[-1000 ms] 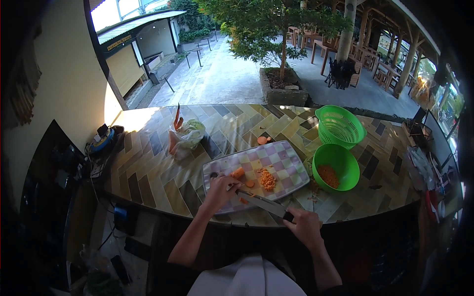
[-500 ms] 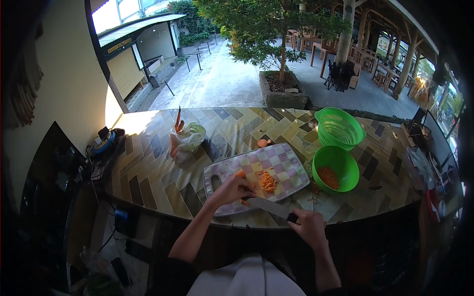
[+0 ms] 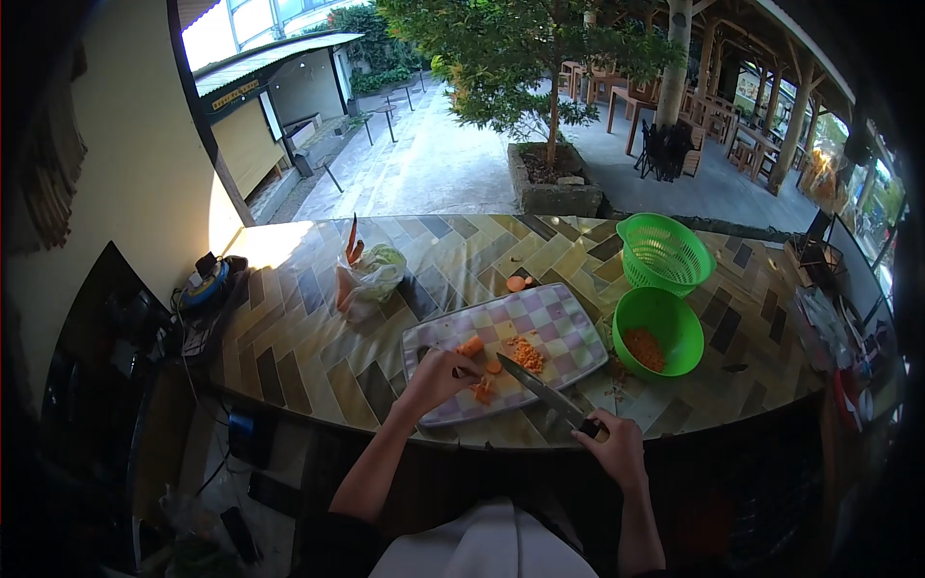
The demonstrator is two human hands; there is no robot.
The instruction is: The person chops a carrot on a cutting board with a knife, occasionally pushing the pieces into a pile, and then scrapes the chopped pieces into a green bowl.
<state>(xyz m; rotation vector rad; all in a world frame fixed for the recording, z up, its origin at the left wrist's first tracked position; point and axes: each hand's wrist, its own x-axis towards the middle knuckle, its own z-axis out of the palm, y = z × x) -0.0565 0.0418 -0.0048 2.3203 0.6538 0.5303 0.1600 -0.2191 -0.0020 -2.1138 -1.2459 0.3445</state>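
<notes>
My right hand [image 3: 614, 446] grips a knife [image 3: 542, 390] by its black handle, the blade pointing up and left over the cutting board. Curled fingers of my left hand [image 3: 443, 379] are over the board's left part; what they pinch, if anything, is hidden. Just beyond them lies a carrot piece [image 3: 469, 346], with a carrot slice [image 3: 493, 367] beside the fingertips. Cut carrot bits [image 3: 483, 391] lie below that hand. A pile of diced carrot [image 3: 526, 355] sits mid-board, left of the blade tip. The checkered cutting board [image 3: 568, 323] has a pale rim.
Right of the board stands a green bowl [image 3: 684, 332] with orange bits inside, and behind it a tilted green colander [image 3: 665, 252]. A plastic bag [image 3: 371, 279] of vegetables is at back left. Carrot ends [image 3: 517, 283] lie beyond the board on the patterned table [image 3: 289, 337].
The knife blade has swung away from my left hand, its tip now up toward the diced pile. Cut carrot bits and a slice now show beside my left hand.
</notes>
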